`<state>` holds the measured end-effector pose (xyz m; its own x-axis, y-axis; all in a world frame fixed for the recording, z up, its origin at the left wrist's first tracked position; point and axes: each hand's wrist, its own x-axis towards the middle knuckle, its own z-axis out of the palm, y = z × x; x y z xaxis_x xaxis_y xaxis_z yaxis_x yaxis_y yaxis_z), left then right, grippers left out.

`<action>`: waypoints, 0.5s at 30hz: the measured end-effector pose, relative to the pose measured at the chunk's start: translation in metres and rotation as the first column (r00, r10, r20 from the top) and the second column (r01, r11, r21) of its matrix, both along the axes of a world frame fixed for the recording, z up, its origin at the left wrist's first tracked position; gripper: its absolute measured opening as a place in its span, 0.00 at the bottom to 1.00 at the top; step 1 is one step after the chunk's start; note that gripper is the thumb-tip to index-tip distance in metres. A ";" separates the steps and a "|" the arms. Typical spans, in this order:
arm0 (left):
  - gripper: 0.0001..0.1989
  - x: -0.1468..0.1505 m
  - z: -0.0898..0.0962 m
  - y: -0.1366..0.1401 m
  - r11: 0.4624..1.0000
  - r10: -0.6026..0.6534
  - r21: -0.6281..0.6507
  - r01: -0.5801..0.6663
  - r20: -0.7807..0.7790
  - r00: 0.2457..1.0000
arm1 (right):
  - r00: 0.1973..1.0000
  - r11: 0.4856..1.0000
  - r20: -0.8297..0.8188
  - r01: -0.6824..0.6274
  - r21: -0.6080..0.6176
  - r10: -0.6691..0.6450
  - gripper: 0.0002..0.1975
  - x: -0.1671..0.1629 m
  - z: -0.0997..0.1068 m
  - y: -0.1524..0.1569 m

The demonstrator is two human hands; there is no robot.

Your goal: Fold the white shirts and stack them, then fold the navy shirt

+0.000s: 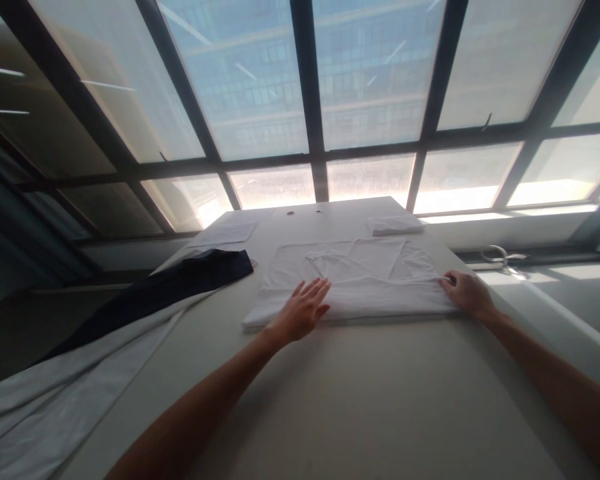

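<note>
A white garment (pixel 360 300), partly folded, lies across the middle of the white table (pixel 370 400). Its near part is doubled into a thick band, and the far part lies flat with creases. My left hand (pixel 303 310) rests on the near band, left of its middle, palm down with the fingers stretched out. At the garment's right end, my right hand (pixel 465 293) pinches the edge of the cloth between thumb and fingers. Exactly which layers it grips is hidden.
A folded white cloth (pixel 395 225) lies at the table's far right, another flat white cloth (pixel 225 233) at the far left. Dark navy cloth (pixel 195 273) and long white cloth (pixel 95 373) drape over the left edge. Large windows (pixel 370 73) rise behind the table.
</note>
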<state>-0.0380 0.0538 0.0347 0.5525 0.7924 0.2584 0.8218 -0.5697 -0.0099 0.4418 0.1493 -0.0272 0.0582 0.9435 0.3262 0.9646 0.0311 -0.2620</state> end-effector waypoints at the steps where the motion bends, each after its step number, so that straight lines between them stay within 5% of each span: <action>1: 0.29 0.014 -0.004 0.000 0.998 -0.044 -0.052 0.043 -0.017 0.999 | 1.000 1.000 0.002 0.001 0.002 -0.001 0.18 -0.001 0.000 -0.001; 7: 0.34 0.030 -0.031 0.013 0.962 -0.019 -0.274 0.010 -0.030 0.999 | 1.000 1.000 0.023 -0.012 -0.007 0.012 0.18 -0.001 0.000 -0.003; 15: 0.34 0.028 -0.037 0.014 0.959 0.023 -0.283 -0.019 0.011 1.000 | 0.988 0.978 0.142 -0.080 0.191 0.053 0.22 -0.040 0.013 -0.016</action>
